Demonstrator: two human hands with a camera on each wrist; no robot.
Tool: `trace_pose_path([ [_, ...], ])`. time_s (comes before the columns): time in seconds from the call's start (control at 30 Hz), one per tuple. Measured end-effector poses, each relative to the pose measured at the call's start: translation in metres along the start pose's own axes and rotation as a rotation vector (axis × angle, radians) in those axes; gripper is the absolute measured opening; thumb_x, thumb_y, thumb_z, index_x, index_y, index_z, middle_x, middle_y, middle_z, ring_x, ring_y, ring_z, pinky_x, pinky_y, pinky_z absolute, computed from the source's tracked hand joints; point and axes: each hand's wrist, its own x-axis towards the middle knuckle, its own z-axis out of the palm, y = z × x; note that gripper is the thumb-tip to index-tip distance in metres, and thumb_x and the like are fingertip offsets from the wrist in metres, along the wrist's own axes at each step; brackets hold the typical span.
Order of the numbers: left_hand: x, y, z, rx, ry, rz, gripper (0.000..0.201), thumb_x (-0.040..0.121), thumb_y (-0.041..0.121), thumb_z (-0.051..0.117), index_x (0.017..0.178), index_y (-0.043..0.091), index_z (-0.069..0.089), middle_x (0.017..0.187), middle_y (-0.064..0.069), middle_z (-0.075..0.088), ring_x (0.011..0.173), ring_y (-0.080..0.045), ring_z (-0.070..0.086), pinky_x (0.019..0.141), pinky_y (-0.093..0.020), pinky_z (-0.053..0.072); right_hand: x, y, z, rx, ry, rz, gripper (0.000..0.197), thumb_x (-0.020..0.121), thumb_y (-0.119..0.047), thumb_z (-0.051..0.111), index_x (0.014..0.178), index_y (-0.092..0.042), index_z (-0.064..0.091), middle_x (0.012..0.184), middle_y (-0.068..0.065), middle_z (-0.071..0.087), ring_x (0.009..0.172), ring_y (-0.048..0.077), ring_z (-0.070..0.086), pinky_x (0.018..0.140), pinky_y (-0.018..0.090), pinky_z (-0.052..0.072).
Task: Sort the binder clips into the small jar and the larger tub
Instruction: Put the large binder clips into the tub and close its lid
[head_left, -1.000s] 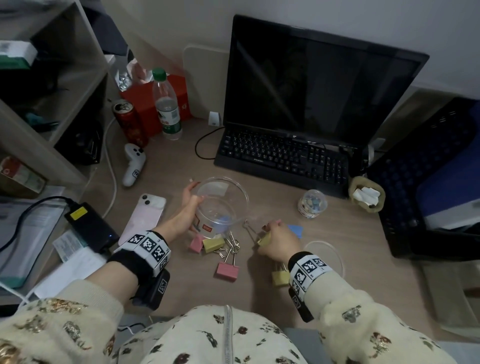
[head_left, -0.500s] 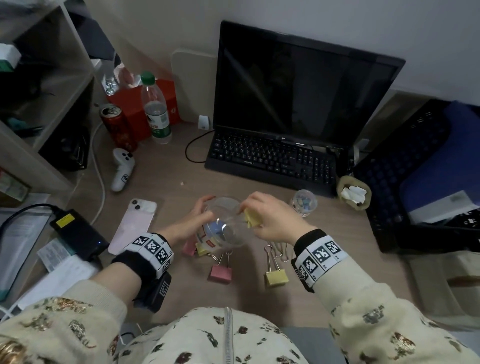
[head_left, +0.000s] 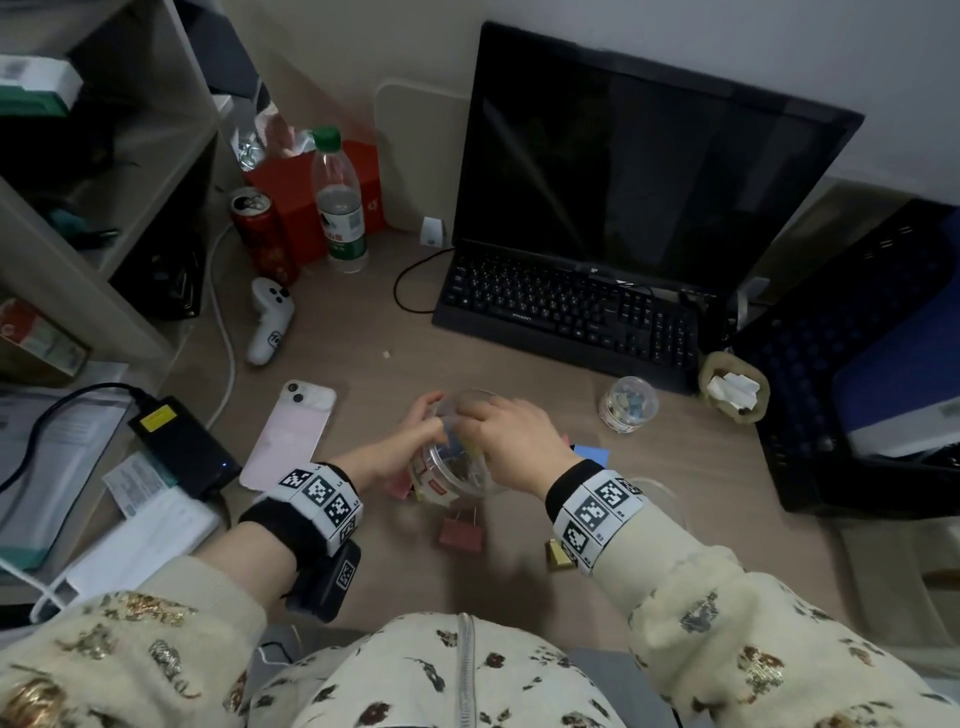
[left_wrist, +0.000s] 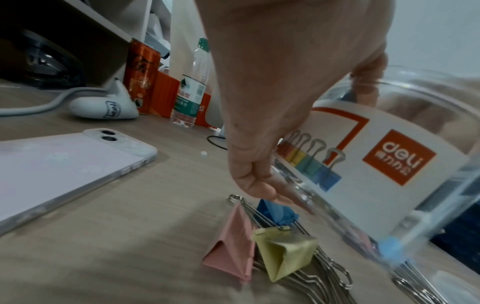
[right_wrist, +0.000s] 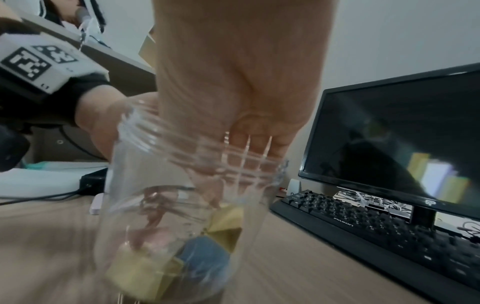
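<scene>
My left hand (head_left: 405, 447) grips the clear large tub (head_left: 452, 483) by its side and holds it tilted just above the desk. My right hand (head_left: 509, 436) is over the tub's mouth with its fingers dipped inside. In the right wrist view a yellow clip (right_wrist: 226, 222) lies just below those fingers, above a blue clip (right_wrist: 205, 259) and another yellow clip (right_wrist: 145, 271) at the bottom of the tub (right_wrist: 168, 205). Whether the fingers still pinch it is blurred. The small jar (head_left: 628, 405) stands to the right. Loose pink (head_left: 460, 535), yellow (head_left: 558, 556) and blue (head_left: 592, 452) clips lie on the desk.
Under the tub (left_wrist: 389, 164) lie pink (left_wrist: 231, 242), yellow (left_wrist: 283, 253) and blue (left_wrist: 275, 211) clips. A pink phone (head_left: 291, 431) and a black charger (head_left: 182, 447) sit left. A keyboard (head_left: 571, 317) and monitor stand behind, a black crate (head_left: 857, 364) to the right.
My right hand picked a yellow clip off the desk, carried it up to the tub's rim, and has now lowered its fingers into the mouth. My left hand kept hold of the tub.
</scene>
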Motion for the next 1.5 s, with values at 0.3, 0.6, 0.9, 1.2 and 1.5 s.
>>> trace_pose_path([
  [0.3,0.006,-0.012,-0.046,-0.119,0.35,-0.026,0.045,0.099,0.021,0.041,0.142,0.012,0.035,0.098,-0.002,0.056,0.079,-0.01,0.056,0.061,-0.022,0.045,-0.007,0.018,0.008,0.024,0.41,0.117,0.025,0.076,-0.037,0.047,0.083,-0.015,0.054,0.078,0.0,0.054,0.071,0.02,0.047,0.062,0.032,0.038],
  [0.6,0.006,-0.017,-0.053,-0.165,0.349,-0.046,0.044,0.103,0.008,0.03,0.147,0.01,0.032,0.099,0.001,0.056,0.082,-0.008,0.056,0.055,-0.013,0.047,0.003,0.011,0.061,0.049,-0.256,-0.024,0.066,0.082,-0.045,0.061,0.14,-0.025,0.039,0.131,-0.002,0.048,0.112,0.023,0.052,0.09,0.038,0.041],
  [0.9,0.006,-0.014,-0.057,-0.189,0.325,-0.031,0.052,0.096,0.021,0.044,0.146,0.016,0.034,0.111,-0.002,0.056,0.097,-0.016,0.057,0.07,-0.024,0.045,0.012,-0.011,0.078,-0.015,-0.164,0.095,0.041,0.07,-0.032,0.07,0.106,-0.014,0.063,0.103,0.008,0.058,0.085,0.034,0.06,0.069,0.041,0.045],
  [1.2,0.011,-0.007,-0.054,-0.196,0.351,-0.029,0.047,0.097,0.025,0.04,0.143,0.016,0.036,0.103,0.003,0.059,0.09,-0.01,0.059,0.068,-0.024,0.045,-0.005,0.022,0.055,0.09,-0.082,0.059,0.041,0.082,-0.046,0.067,0.114,-0.021,0.061,0.109,-0.002,0.058,0.1,0.023,0.057,0.08,0.034,0.033],
  [1.5,0.019,0.0,-0.036,-0.156,0.346,-0.026,0.061,0.088,0.03,0.045,0.144,0.007,0.034,0.091,-0.002,0.056,0.081,-0.022,0.057,0.061,-0.028,0.045,-0.043,0.064,0.029,0.211,0.33,0.41,0.034,0.081,-0.042,0.071,0.104,-0.019,0.062,0.097,-0.006,0.055,0.079,0.013,0.053,0.074,0.037,0.044],
])
